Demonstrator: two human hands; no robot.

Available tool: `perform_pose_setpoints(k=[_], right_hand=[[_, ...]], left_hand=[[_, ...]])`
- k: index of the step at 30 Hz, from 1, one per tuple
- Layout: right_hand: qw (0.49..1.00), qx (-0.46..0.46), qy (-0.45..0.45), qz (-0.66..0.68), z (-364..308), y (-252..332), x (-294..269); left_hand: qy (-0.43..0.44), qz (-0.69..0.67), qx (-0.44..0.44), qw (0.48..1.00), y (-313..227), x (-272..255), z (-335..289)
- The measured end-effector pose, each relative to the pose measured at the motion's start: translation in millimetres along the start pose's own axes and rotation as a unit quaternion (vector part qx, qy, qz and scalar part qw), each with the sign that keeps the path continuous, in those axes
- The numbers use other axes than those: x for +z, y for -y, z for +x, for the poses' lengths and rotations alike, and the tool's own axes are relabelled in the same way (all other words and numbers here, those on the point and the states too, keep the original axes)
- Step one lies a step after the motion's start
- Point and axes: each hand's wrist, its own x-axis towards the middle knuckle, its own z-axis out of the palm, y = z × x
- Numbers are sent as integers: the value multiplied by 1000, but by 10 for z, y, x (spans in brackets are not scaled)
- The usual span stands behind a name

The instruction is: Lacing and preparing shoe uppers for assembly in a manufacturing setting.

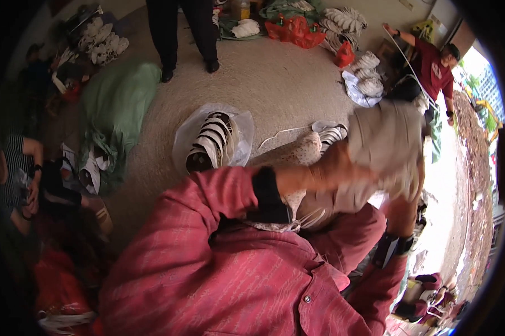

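Motion blurs both of my hands at a bulky grey-beige bundle (387, 134), whose exact kind I cannot make out. My left hand (342, 168) reaches across its near left side, fingers smeared. At the bundle's lower right is my right hand (402, 210), its grip also lost in the blur. Patterned cloth (292, 154) lies around my legs. Beyond my left forearm, a nested row of white and dark shoe uppers (212, 140) rests on a clear plastic bag (244, 126). Another row of pale uppers (332, 137) sits just left of the bundle.
A large green sack (118, 101) stands at left, near a seated person (25, 162). Another person stands ahead in dark trousers (182, 33). Bundled white pieces (370, 78) and red bags (294, 31) line the far side. A person in dark red (434, 73) holds a long pole at right.
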Motion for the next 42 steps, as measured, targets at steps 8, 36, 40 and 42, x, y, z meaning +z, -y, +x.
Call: perform_pose_setpoints(k=[8, 36, 40, 42], right_hand=[[974, 213, 80, -4, -7, -364, 87], [904, 231, 14, -359, -712, -1194, -99], [899, 227, 3, -375, -768, -1236, -187], [904, 221, 9, -366, -776, -1233, -177]], left_hand=[[-127, -26, -117, 985, 98, -1781, 712], [-255, 228, -604, 720, 4041, -3490, -957], [161, 373, -710, 576, 3524, -3133, -164], [258, 387, -663, 587, 3368, -2809, 67]])
